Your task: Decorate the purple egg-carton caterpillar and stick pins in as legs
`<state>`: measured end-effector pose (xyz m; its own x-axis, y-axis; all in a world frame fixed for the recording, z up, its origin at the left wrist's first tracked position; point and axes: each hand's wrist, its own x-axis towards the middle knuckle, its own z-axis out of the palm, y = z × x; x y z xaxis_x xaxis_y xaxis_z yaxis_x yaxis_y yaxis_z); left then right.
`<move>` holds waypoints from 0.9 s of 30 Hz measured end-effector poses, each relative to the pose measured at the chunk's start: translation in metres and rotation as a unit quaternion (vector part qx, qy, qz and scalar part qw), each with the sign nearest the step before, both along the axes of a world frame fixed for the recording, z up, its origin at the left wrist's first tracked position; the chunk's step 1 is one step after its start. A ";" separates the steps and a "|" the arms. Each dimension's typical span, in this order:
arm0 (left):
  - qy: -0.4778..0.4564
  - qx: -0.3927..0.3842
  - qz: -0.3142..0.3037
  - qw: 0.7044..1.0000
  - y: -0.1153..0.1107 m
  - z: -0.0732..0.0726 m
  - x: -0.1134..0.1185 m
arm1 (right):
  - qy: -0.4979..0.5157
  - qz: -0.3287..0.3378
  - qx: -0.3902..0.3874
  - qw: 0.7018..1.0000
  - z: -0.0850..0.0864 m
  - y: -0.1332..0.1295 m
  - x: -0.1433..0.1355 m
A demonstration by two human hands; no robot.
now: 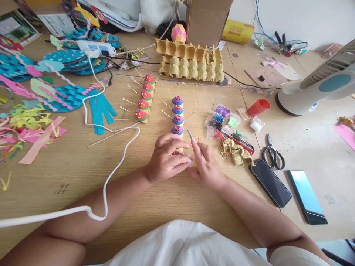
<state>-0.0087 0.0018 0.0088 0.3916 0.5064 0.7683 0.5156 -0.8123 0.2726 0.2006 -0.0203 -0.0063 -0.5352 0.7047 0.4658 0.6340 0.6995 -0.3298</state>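
My left hand [166, 158] is beside the near end of a row of blue and purple decorated egg-carton cups [177, 120], its bent fingers covering part of the row. My right hand [205, 162] faces it, with a thin blue-tipped stick [190, 134] rising at its fingers. Between the two hands lies a small clear plastic packet [190, 161]; which fingers grip it is hard to tell. Yellow-tipped sticks project from both sides of the blue row. Farther left stands a second row of red and green cups [144, 99] with green-tipped sticks.
A white cable [104, 184] crosses the left side past paper scraps [24, 129]. On the right are clay packets [222, 111], a cutter [238, 140], scissors [273, 153], two phones [270, 183] and a fan [316, 85]. Egg cartons [194, 68] stand behind.
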 end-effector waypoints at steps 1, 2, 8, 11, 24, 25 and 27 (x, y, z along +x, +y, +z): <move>0.000 -0.001 0.001 1.000 0.000 0.000 0.000 | 0.017 0.003 -0.008 1.000 0.001 0.000 0.000; -0.001 -0.002 0.002 1.000 0.001 0.000 0.000 | 0.036 0.006 -0.016 0.999 0.002 0.001 0.001; -0.029 -0.010 0.027 0.999 0.001 0.002 -0.003 | 0.119 -0.018 -0.056 0.991 0.005 0.006 0.005; -0.055 -0.023 0.051 0.997 0.002 0.003 -0.006 | 0.139 -0.061 -0.056 0.987 0.005 0.008 0.007; -0.053 -0.051 0.046 0.996 0.005 -0.001 -0.007 | 0.178 -0.015 -0.083 0.980 0.005 0.016 0.009; -0.050 -0.050 0.048 0.996 0.005 0.000 -0.008 | 0.183 -0.022 -0.076 0.980 0.004 0.018 0.010; -0.049 -0.046 0.052 0.996 0.006 0.000 -0.008 | 0.176 -0.051 -0.055 0.981 0.002 0.019 0.011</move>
<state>-0.0165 0.0074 0.0087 0.2586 0.6109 0.7483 0.5626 -0.7250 0.3974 0.2113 -0.0009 -0.0047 -0.2780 0.8035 0.5264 0.5324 0.5850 -0.6118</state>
